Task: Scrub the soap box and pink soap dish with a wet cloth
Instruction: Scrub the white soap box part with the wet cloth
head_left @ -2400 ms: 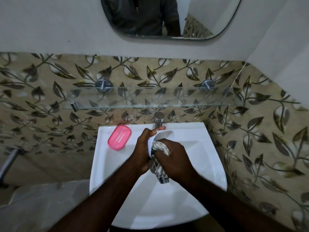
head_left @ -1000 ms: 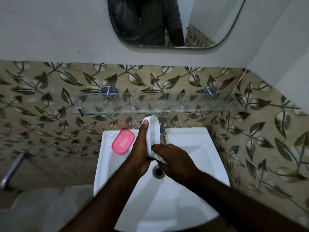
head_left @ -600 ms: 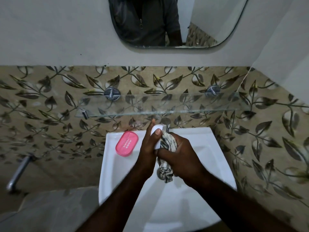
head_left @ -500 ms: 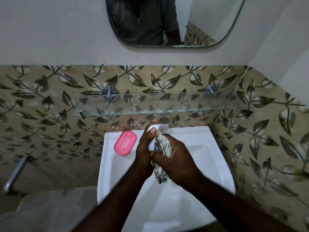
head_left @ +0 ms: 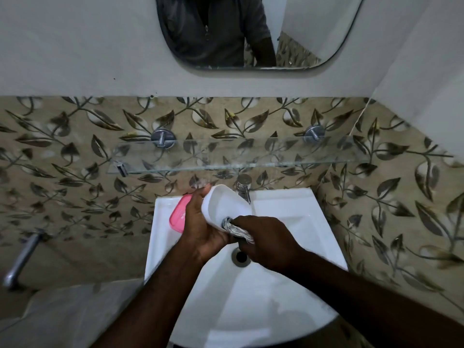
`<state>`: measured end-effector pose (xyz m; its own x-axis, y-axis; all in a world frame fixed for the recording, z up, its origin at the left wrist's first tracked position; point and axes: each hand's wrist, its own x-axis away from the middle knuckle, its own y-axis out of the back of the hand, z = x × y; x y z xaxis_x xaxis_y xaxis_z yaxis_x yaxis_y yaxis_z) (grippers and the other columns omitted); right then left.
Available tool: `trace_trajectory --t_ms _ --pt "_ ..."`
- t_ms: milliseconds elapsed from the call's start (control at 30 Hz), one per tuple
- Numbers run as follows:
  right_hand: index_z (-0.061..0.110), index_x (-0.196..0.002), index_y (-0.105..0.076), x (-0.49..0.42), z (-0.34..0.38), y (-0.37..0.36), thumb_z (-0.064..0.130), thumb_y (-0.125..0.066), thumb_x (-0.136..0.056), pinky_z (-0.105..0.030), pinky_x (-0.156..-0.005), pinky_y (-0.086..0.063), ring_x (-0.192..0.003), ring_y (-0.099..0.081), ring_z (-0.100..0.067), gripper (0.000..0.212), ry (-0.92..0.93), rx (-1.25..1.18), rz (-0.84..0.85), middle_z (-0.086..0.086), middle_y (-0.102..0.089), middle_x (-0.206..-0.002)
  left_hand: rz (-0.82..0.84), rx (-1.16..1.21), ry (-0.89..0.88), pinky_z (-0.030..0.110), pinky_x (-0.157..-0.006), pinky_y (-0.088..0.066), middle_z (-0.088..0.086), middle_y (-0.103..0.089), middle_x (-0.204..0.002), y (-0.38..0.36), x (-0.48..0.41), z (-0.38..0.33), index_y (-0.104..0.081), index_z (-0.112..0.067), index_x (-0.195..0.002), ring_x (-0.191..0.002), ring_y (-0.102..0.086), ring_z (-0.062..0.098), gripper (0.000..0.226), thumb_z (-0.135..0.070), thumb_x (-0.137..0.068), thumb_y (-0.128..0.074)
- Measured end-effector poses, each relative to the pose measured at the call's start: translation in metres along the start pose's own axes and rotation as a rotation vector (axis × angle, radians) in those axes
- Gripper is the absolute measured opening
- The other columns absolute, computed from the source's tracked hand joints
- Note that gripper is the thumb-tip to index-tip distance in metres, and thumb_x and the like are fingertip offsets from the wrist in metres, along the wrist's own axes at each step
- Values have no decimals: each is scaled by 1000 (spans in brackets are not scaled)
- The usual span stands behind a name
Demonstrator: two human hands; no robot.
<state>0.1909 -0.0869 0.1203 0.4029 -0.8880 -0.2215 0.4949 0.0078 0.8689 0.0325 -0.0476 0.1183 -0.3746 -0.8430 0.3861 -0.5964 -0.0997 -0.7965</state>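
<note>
Soap box: the white soap box [head_left: 226, 207] is hanging over the back of the sink, tilted, with its hollow side facing up and toward the right.
Left hand: the left hand [head_left: 200, 229] is gripping the soap box from its left side, with one fingertip showing at the far rim and the palm wrapping under the near end.
Right hand: the right hand [head_left: 266, 239] is clutching the cloth, its fingers curled round it, and is pushing the bunched end into the near end of the box's hollow.
Cloth: the grey and white cloth [head_left: 237, 228] is sitting between the two hands and touching the inside of the box; I cannot tell whether it is wet.
Pink soap dish: the pink soap dish [head_left: 177, 214] is lying on the sink's back left corner, partly hidden behind the left hand; I cannot tell whether the hand is touching it.
Sink: the white sink [head_left: 288, 209] is standing against the leaf-patterned tiles, and its drain [head_left: 241, 256] is showing just below the hands.
Tap: the chrome tap [head_left: 244, 188] is standing just beside the box's far end, on its right.
Glass shelf: the glass shelf [head_left: 251, 156] is running along the wall above the tap.
Mirror: the mirror [head_left: 313, 33] is hanging above the shelf, reflecting a dark zipped top.
Pipe: a metal pipe [head_left: 20, 259] is sticking out low on the left, well apart from the sink.
</note>
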Motion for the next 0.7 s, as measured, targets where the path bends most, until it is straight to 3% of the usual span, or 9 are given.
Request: trace_trajectory --t_ms 67,167,300,400,500,567,633,700 --pt "21 -89 -61 -5 9 2 21 -64 -72 -32 -60 -48 -72 -64 -24 17 -190 -253 -47 2 -67 -75 49 0 -8 44 -84 -55 17 -71 -101 0 2 4 -73 -7 -107 -93 -68 33 54 -51 -84 -52" --pt "18 -85 -64 -13 25 3 14 -72 -75 -27 -65 -51 -71 -66 -14 13 -322 -595 -133 0 -71 -78 19 -125 -128 36 -78 -58 17 -74 -95 -2 1 19 -76 -7 -100 -89 -72 29 50 -50 -83 -57" --pt "26 -93 -59 1 29 -3 25 -65 -81 -20 -64 -45 -71 -60 -8 13 -121 -339 29 4 -70 -80 -138 -34 -87 46 -92 -52 20 -69 -117 -1 -2 21 -68 -14 -121 -100 -66 36 56 -53 -80 -61" --pt "30 -115 -61 13 6 -7 23 -64 -82 -16 -73 -34 -95 -57 -11 34 41 15 110 8 -68 -107 -143 -26 101 44 -83 -54 18 -72 -101 5 0 16 -69 -12 -114 -83 -68 35 55 -53 -79 -62" --pt "31 -111 -61 13 -6 -5 25 -66 -80 -23 -67 -37 -91 -61 -17 32 140 142 112 8 -68 -101 -115 -67 216 44 -81 -52 20 -69 -102 11 -1 19 -67 -9 -119 -86 -66 35 63 -57 -80 -61" --pt "30 -110 -63 11 -4 -5 26 -66 -78 -26 -66 -41 -89 -62 -18 32 108 99 108 6 -70 -99 -95 -99 194 47 -92 -47 22 -66 -111 12 -1 18 -66 -7 -121 -97 -63 37 65 -57 -80 -61" --pt "27 -102 -62 7 5 -4 30 -63 -79 -28 -64 -44 -81 -65 -22 23 -36 -69 77 1 -72 -88 -54 -127 107 46 -98 -47 22 -67 -115 13 1 21 -67 -3 -119 -103 -64 36 61 -51 -81 -62" --pt "21 -90 -61 0 15 0 26 -66 -83 -33 -63 -50 -70 -66 -20 10 -225 -398 28 -1 -70 -77 7 -196 -20 38 -85 -56 19 -73 -102 13 1 34 -74 -3 -104 -96 -70 31 50 -46 -80 -66"
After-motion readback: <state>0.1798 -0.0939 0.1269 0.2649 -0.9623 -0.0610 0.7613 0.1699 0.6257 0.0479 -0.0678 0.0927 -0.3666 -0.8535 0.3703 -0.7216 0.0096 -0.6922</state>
